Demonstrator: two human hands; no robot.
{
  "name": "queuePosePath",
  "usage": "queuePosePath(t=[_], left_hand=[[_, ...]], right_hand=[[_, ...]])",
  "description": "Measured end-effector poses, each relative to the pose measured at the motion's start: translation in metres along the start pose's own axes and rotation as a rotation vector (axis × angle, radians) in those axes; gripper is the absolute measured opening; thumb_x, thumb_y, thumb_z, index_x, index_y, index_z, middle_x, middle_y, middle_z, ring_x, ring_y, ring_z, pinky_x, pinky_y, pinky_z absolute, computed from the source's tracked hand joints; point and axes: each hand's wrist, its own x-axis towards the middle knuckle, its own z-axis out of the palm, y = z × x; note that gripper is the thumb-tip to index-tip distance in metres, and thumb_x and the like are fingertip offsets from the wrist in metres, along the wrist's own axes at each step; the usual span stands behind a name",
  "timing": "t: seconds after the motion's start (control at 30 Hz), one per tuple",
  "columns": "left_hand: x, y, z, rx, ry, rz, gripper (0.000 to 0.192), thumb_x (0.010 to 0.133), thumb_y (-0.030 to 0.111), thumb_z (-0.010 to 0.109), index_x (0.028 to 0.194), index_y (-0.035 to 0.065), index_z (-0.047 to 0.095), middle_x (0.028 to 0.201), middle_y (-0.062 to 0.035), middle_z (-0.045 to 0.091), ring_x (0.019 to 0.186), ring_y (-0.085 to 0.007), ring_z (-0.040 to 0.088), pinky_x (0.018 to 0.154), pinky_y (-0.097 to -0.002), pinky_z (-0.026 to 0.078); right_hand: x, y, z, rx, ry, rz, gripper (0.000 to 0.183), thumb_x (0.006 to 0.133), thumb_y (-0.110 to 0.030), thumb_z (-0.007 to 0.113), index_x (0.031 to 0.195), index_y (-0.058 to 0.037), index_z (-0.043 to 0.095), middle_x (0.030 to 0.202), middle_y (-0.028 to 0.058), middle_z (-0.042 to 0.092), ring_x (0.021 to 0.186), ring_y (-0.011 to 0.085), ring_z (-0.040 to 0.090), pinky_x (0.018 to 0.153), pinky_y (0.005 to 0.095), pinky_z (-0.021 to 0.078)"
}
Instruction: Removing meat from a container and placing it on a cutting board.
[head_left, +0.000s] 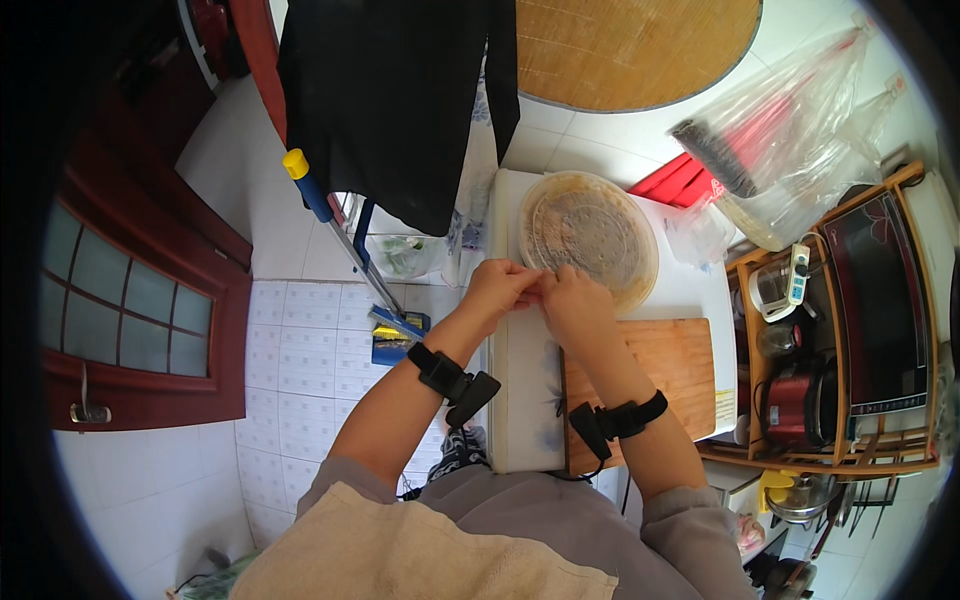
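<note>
My left hand (496, 291) and my right hand (574, 306) meet at the fingertips, thumbs and fingers pinched together. Whether something thin is between them is hidden. Just beyond them, a round tub with a translucent lid (592, 232) rests on a white chest-like appliance (521, 397); its contents look brownish and blurred. My fingers overlap the tub's near-left rim in the view, and I cannot tell whether they touch it. Under my right forearm lies a wooden cutting board (667, 375), close to the tub's near side.
Left of the appliance stand a blue-handled broom (311, 187) and dustpan (390, 352). A black cloth (390, 97) hangs ahead. On the right, a wooden shelf (840, 360) holds a microwave (877, 300) and a red cooker (799, 401). Plastic bags (802, 127) hang on the wall.
</note>
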Motion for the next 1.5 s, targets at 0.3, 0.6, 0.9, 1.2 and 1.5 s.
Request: queuePosePath(t=[0.3, 0.6, 0.9, 1.2, 1.5], left_hand=[[0.004, -0.014, -0.006, -0.109, -0.049, 0.016, 0.018, 0.085, 0.021, 0.065, 0.092, 0.0066, 0.058, 0.084, -0.0053, 0.064, 0.075, -0.0126, 0.062, 0.070, -0.0258, 0.051], [0.006, -0.016, -0.006, -0.055, -0.012, 0.075, 0.017, 0.081, 0.016, 0.068, 0.088, 0.0064, 0.056, 0.079, -0.0054, 0.064, 0.067, -0.0127, 0.063, 0.063, -0.0238, 0.052], [0.006, -0.014, -0.004, -0.090, 0.000, 0.047, 0.017, 0.081, 0.015, 0.066, 0.085, 0.0030, 0.054, 0.081, -0.0081, 0.065, 0.070, -0.0160, 0.065, 0.064, -0.0264, 0.053], [0.001, -0.013, -0.001, -0.107, 0.000, 0.027, 0.017, 0.082, 0.014, 0.066, 0.085, 0.0032, 0.054, 0.082, -0.0081, 0.065, 0.071, -0.0155, 0.065, 0.065, -0.0265, 0.053], [0.001, -0.023, -0.010, -0.112, -0.009, 0.019, 0.016, 0.081, 0.013, 0.065, 0.087, 0.0017, 0.055, 0.082, -0.0088, 0.065, 0.072, -0.0163, 0.065, 0.066, -0.0268, 0.053]], right_hand=[[0.010, 0.005, -0.013, 0.064, 0.000, -0.066, 0.009, 0.075, -0.014, 0.059, 0.078, -0.0059, 0.059, 0.075, 0.0077, 0.058, 0.069, 0.0243, 0.063, 0.055, 0.0344, 0.0501], [0.012, 0.002, -0.013, 0.050, 0.002, -0.077, 0.010, 0.072, -0.014, 0.060, 0.077, -0.0062, 0.057, 0.076, 0.0076, 0.057, 0.072, 0.0238, 0.063, 0.056, 0.0345, 0.0501], [0.021, 0.006, -0.058, -0.086, 0.036, -0.014, 0.009, 0.072, -0.008, 0.058, 0.080, -0.0061, 0.055, 0.076, 0.0078, 0.055, 0.073, 0.0243, 0.061, 0.055, 0.0347, 0.0492], [0.021, 0.014, -0.083, -0.110, 0.140, 0.017, 0.009, 0.070, -0.008, 0.059, 0.078, -0.0069, 0.056, 0.072, 0.0061, 0.055, 0.069, 0.0225, 0.061, 0.053, 0.0340, 0.0486], [0.024, 0.024, -0.099, -0.213, 0.237, 0.008, 0.012, 0.072, -0.011, 0.062, 0.083, -0.0076, 0.059, 0.073, 0.0061, 0.056, 0.065, 0.0235, 0.060, 0.051, 0.0350, 0.0478]])
